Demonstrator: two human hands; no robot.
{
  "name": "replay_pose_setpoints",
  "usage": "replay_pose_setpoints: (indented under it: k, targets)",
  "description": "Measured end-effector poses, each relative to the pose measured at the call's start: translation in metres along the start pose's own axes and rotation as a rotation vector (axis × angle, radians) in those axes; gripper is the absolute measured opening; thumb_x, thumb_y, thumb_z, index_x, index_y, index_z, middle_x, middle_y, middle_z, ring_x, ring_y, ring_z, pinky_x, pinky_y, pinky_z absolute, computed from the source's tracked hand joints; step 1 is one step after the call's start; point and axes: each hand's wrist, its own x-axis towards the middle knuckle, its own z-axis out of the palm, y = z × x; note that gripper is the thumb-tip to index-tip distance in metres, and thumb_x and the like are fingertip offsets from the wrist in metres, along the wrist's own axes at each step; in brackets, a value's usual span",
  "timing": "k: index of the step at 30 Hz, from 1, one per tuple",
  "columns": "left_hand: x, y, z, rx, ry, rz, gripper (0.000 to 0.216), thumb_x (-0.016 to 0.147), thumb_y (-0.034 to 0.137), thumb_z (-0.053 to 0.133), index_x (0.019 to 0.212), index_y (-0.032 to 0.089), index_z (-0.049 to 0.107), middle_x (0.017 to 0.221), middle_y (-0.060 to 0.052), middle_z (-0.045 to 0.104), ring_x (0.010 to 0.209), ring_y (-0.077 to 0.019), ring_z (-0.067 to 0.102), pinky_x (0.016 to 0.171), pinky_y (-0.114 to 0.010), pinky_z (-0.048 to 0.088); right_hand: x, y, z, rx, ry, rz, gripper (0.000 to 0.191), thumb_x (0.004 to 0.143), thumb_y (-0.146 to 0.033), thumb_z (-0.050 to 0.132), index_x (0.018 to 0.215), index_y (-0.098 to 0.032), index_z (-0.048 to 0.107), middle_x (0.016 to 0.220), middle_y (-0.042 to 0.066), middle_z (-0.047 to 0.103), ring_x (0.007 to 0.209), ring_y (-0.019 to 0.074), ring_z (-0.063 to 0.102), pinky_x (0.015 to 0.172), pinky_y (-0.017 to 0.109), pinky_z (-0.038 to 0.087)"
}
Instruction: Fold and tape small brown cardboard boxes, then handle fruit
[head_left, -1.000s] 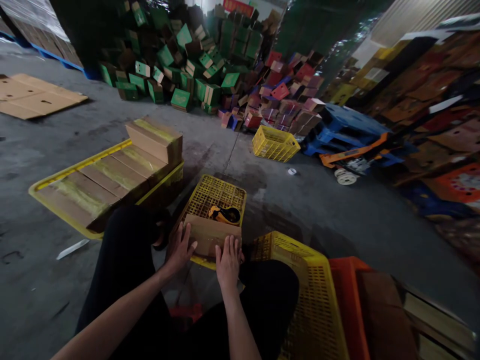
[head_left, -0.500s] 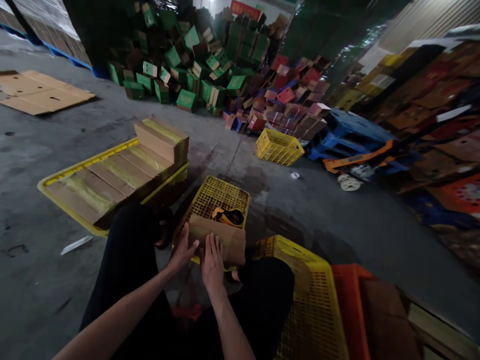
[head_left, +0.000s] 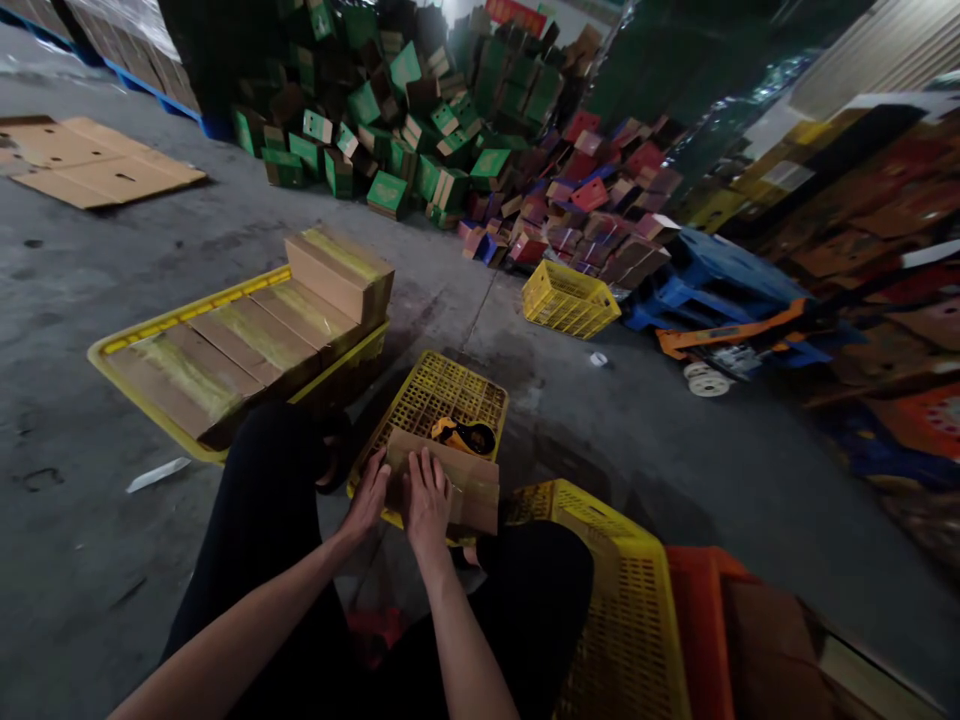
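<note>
A small brown cardboard box (head_left: pixel 474 490) lies on an upturned yellow plastic crate (head_left: pixel 442 385) between my knees. Clear tape shows on its surface. My left hand (head_left: pixel 366 500) rests against the box's left end, fingers stretched out along it. Flat on the near part of the box lies my right hand (head_left: pixel 426 502), fingers extended and slightly apart. Just behind the box, an orange-and-black tape dispenser (head_left: pixel 466 436) sits on the crate. The underside of the box is hidden.
To the left, a yellow crate (head_left: pixel 112 345) holds several taped boxes, one raised on top. A yellow basket (head_left: pixel 637 590) and an orange crate (head_left: pixel 697 600) stand by my right knee. Farther off are green boxes (head_left: pixel 386 192), blue pallets (head_left: pixel 720 270) and a pallet jack (head_left: pixel 735 335).
My right hand has shifted slightly left over the box, and the left hand's thumb has drawn in toward its fingers. The whole view has shifted a little.
</note>
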Motion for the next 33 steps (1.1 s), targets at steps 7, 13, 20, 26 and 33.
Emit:
replay_pose_setpoints:
  k: [7, 13, 20, 26, 33]
  targets:
    - [-0.001, 0.006, -0.004, -0.051, 0.024, -0.005, 0.058, 0.099, 0.050, 0.035, 0.143, 0.013, 0.046, 0.154, -0.015, 0.046, 0.147, -0.0260, 0.037, 0.123, -0.045, 0.026, 0.004, -0.007, -0.005, -0.047, -0.027, 0.035, 0.048, 0.104, -0.035, 0.040, 0.152, -0.033, 0.042, 0.164, 0.011, 0.030, 0.138, 0.0352, 0.042, 0.103, 0.057, 0.040]
    - [-0.001, 0.004, -0.008, -0.090, 0.058, -0.030, 0.054, 0.101, 0.046, 0.031, 0.139, 0.014, 0.052, 0.150, -0.014, 0.051, 0.144, -0.0261, 0.041, 0.121, -0.044, 0.031, -0.014, -0.023, 0.003, -0.001, -0.031, -0.026, 0.048, 0.103, -0.031, 0.043, 0.151, -0.034, 0.042, 0.162, 0.010, 0.033, 0.147, 0.0322, 0.030, 0.114, 0.061, 0.028]
    - [0.000, -0.003, -0.008, -0.101, 0.034, -0.020, 0.061, 0.099, 0.057, 0.033, 0.140, 0.017, 0.052, 0.152, -0.011, 0.049, 0.146, -0.0245, 0.038, 0.123, -0.040, 0.027, 0.002, -0.043, -0.007, -0.026, -0.037, 0.033, 0.050, 0.101, -0.030, 0.048, 0.151, -0.037, 0.042, 0.146, 0.013, 0.050, 0.131, 0.0332, 0.047, 0.110, 0.059, 0.034]
    - [0.002, -0.014, -0.011, -0.101, -0.003, -0.024, 0.068, 0.100, 0.059, 0.029, 0.145, 0.013, 0.048, 0.157, -0.013, 0.044, 0.149, -0.0255, 0.034, 0.126, -0.041, 0.021, 0.004, -0.056, -0.001, -0.060, -0.051, 0.110, 0.052, 0.103, -0.030, 0.044, 0.153, -0.036, 0.038, 0.149, 0.016, 0.048, 0.130, 0.0357, 0.048, 0.107, 0.060, 0.036]
    - [-0.002, -0.021, -0.008, -0.083, -0.031, -0.012, 0.069, 0.099, 0.064, 0.033, 0.152, 0.020, 0.041, 0.164, -0.008, 0.032, 0.152, -0.0238, 0.025, 0.127, -0.041, 0.018, -0.023, -0.046, 0.019, 0.048, -0.047, 0.034, 0.056, 0.103, -0.030, 0.044, 0.157, -0.031, 0.029, 0.162, 0.007, 0.035, 0.149, 0.0323, 0.027, 0.118, 0.056, 0.025]
